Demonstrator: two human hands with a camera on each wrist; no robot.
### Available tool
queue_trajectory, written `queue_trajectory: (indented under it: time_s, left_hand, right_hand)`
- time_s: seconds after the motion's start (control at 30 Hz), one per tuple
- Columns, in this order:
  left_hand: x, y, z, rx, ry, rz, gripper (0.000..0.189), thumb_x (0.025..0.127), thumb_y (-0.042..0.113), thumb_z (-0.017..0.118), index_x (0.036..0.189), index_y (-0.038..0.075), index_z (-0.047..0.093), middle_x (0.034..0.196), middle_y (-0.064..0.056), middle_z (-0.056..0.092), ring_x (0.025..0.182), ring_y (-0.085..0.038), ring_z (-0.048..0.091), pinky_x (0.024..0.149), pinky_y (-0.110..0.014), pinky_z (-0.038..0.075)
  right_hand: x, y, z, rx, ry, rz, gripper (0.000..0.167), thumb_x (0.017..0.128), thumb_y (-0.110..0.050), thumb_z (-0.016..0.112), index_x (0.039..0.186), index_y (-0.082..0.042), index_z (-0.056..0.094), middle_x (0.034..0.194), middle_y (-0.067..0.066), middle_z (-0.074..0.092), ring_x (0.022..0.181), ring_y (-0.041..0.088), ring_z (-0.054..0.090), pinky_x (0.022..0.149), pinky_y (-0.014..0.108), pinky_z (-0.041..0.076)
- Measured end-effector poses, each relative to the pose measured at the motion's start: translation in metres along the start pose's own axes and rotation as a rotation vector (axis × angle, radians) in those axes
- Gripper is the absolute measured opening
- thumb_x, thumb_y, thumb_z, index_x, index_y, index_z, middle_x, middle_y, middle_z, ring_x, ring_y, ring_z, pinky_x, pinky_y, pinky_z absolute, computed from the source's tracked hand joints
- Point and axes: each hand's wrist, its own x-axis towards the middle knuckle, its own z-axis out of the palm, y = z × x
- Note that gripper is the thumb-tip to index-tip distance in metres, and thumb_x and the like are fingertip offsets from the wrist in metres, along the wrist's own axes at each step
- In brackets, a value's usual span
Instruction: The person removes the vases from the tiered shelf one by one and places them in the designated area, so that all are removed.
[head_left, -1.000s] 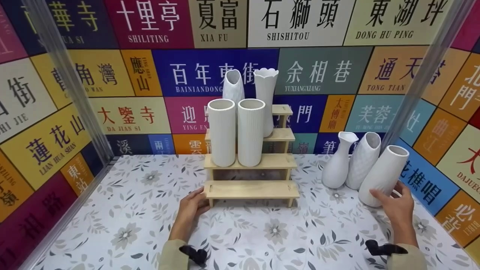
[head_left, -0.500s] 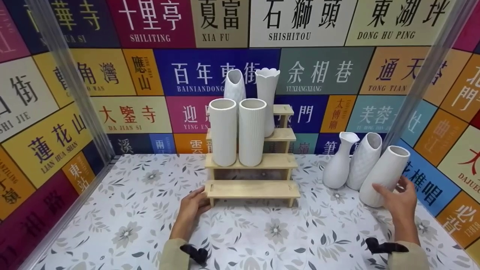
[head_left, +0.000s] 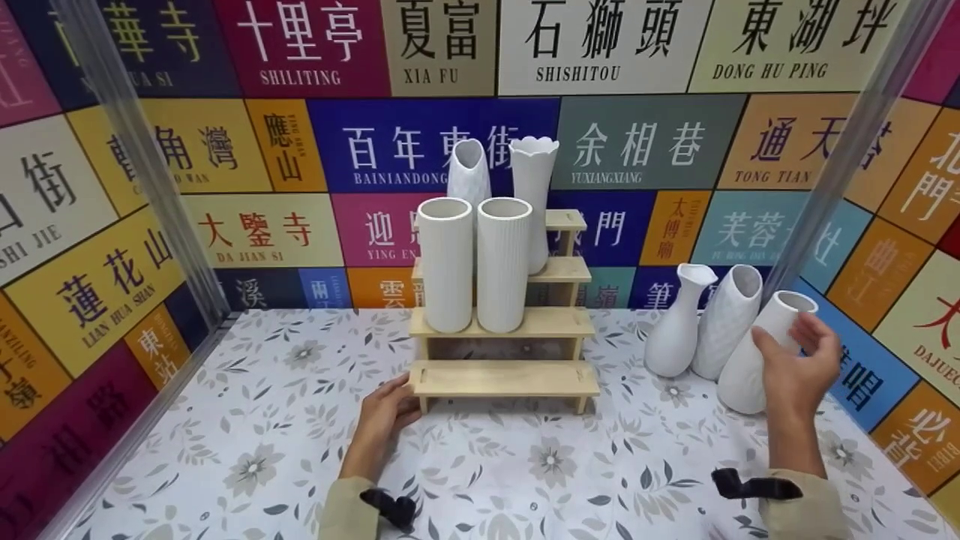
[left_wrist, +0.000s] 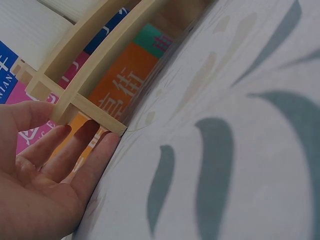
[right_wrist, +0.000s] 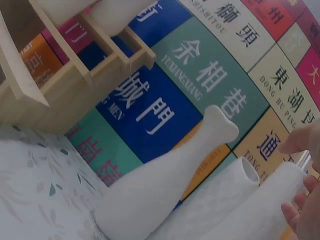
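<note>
at the right side of the table [head_left: 480, 491], nearest the person in a row of three, stands the vase [head_left: 746, 375] being handled, white and narrowing toward its mouth. about its upper part is the right hand [head_left: 802, 367], fingers loosely bent rather than clenched; the right wrist view shows the thumb apart from the vase, and whether any fingertip touches it i cannot tell. the step in hand seems to be taking or leaving a hold. for a sure one, set the thumb on one flank and the fingers on the other, well below the rim, since a high hold on a taper could slide off. if letting go, part the fingers wide so none catches the mouth.

just beyond are the diamond vase [head_left: 726, 322] and the necked vase [head_left: 671, 337], close enough that a leftward sweep could knock both; any lift is best straight up first.

farther left, the left hand [head_left: 386, 420] grasps the near left corner of the stand [head_left: 510, 380], fingers about the leg. a light, even hold should serve there, as a shove might rock what it bears: the left cylinder [head_left: 448, 270] and ribbed cylinder [head_left: 502, 270] side by side, with the scalloped vase [head_left: 531, 202] and slant-cut vase [head_left: 466, 176] behind.
</note>
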Motion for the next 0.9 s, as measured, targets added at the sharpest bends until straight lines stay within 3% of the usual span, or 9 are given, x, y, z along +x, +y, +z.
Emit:
queue_trajectory:
  time_s: [0.2,0.43,0.53,0.7,0.9]
  left_hand:
    - [-0.001,-0.001,0.000,0.004,0.010,-0.005,0.050,0.096,0.016,0.061,0.143,0.004,0.054,0.118,-0.021,0.072,0.093,-0.020,0.072,0.081,-0.032,0.062]
    - [-0.003,0.001,0.000,0.006,0.000,-0.003,0.050,0.096,0.018,0.062,0.143,0.005,0.054,0.126,-0.022,0.069,0.097,-0.020,0.072,0.083,-0.033,0.062]
    - [-0.004,0.000,0.000,-0.003,-0.006,0.000,0.050,0.096,0.018,0.062,0.143,0.004,0.054,0.126,-0.023,0.068,0.097,-0.021,0.072,0.084,-0.034,0.062]
    - [-0.004,0.001,-0.001,-0.008,-0.013,0.011,0.050,0.097,0.018,0.062,0.144,0.003,0.053,0.125,-0.023,0.069,0.097,-0.021,0.072,0.083,-0.033,0.062]
    - [-0.002,0.000,0.001,-0.044,-0.007,0.011,0.051,0.095,0.016,0.063,0.143,0.001,0.053,0.120,-0.022,0.071,0.092,-0.018,0.071,0.078,-0.030,0.061]
  right_hand:
    - [-0.023,-0.013,0.021,0.017,-0.073,-0.042,0.059,0.091,-0.021,0.074,0.144,-0.026,0.049,0.154,-0.002,0.046,0.144,0.014,0.039,0.121,0.031,0.035]
    - [-0.050,-0.021,0.042,-0.030,-0.267,-0.094,0.062,0.092,-0.027,0.073,0.148,-0.025,0.046,0.154,-0.002,0.047,0.144,0.017,0.042,0.119,0.038,0.039]
    - [-0.060,-0.021,0.052,-0.018,-0.360,-0.147,0.062,0.092,-0.025,0.074,0.147,-0.020,0.047,0.151,0.002,0.049,0.141,0.019,0.046,0.115,0.030,0.043]
    - [-0.077,-0.017,0.068,-0.003,-0.490,-0.229,0.060,0.092,-0.021,0.073,0.146,-0.012,0.048,0.145,0.006,0.051,0.135,0.019,0.049,0.095,0.008,0.048]
    - [-0.093,-0.013,0.086,0.015,-0.588,-0.328,0.058,0.092,-0.015,0.073,0.144,-0.006,0.049,0.141,0.008,0.053,0.130,0.018,0.053,0.099,0.011,0.048]
